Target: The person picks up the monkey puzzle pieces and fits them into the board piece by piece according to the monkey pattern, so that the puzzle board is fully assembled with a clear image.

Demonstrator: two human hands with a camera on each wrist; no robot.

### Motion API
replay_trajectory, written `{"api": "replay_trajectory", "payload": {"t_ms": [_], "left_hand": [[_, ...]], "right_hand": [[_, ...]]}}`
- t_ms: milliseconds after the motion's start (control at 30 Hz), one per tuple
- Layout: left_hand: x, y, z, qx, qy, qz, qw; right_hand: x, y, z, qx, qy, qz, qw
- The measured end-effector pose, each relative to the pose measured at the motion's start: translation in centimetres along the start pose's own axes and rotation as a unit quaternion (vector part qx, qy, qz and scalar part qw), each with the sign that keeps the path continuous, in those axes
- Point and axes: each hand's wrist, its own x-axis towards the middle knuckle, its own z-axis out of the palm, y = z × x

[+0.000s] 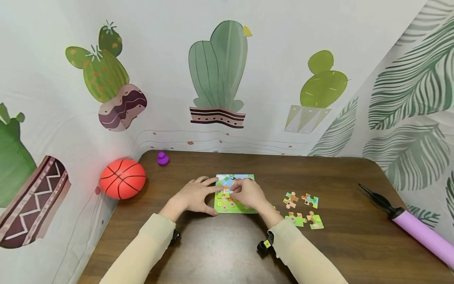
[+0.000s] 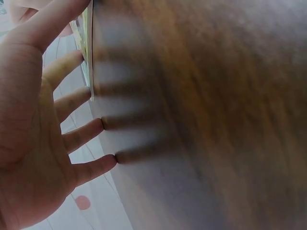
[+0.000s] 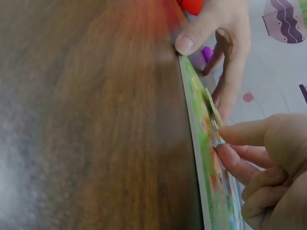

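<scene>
A square, colourful jigsaw puzzle board (image 1: 234, 209) lies on the table between both hands. My left hand (image 1: 196, 195) rests at its left side with the fingers spread, some touching the board and others the tabletop, as the left wrist view shows. Over the board, my right hand (image 1: 249, 193) pinches a puzzle piece (image 3: 212, 106) between thumb and fingers. In the right wrist view that piece is tilted, partly raised off the board's surface. The right hand covers part of the board's right side in the head view.
Loose puzzle pieces (image 1: 291, 200) lie to the right of the board. A red ball (image 1: 122, 179) sits at the table's left edge, and a small purple toy (image 1: 162, 158) stands at the back left. A pink pump (image 1: 422, 232) with a black nozzle lies at the right.
</scene>
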Motion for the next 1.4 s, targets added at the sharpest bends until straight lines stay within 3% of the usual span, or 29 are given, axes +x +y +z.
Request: {"api": "replay_trajectory", "payload": {"t_ms": [467,1400], "left_hand": [[-0.09,0.28,0.07,0.016,-0.01,-0.018,0.9997],[-0.16,0.37,0.18,0.019,-0.017,-0.022,0.9994]], "right_hand": [[-0.08,-0.12,0.34,-0.041,0.015,0.009,0.999],[-0.09,0.24,0.56,-0.029,0.02,0.001,0.999]]}}
